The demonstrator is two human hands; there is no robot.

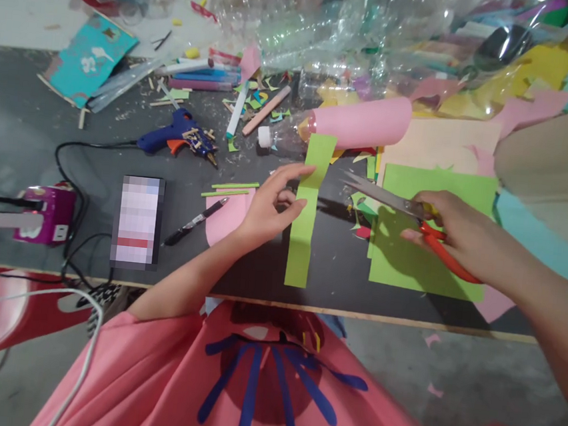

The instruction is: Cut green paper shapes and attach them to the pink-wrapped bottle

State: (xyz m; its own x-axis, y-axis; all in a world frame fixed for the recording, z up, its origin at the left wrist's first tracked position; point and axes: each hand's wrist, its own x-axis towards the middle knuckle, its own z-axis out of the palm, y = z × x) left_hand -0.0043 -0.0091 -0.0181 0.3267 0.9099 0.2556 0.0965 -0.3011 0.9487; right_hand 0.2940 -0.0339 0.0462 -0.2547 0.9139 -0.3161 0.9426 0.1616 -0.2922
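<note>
My left hand [275, 202] is at the left edge of a light green paper strip [306, 222], its thumb and fingers curved and apart, fingertips touching or just over the strip. Orange-handled scissors [390, 198] are held in my right hand [446, 225], with the blades pointing left toward the strip and slightly parted. Under the scissors lies a larger green sheet [425, 253]. Just beyond the strip's top end, a plastic bottle wrapped in pink paper [363, 122] lies on its side, white cap to the left.
A blue glue gun [178, 134], a phone [137, 221], a black pen [195, 222] and a purple box [47, 215] with cables occupy the left of the dark table [252, 277]. Markers [204, 75] and paper scraps lie farther back. Clear plastic [332, 30] spans the rear.
</note>
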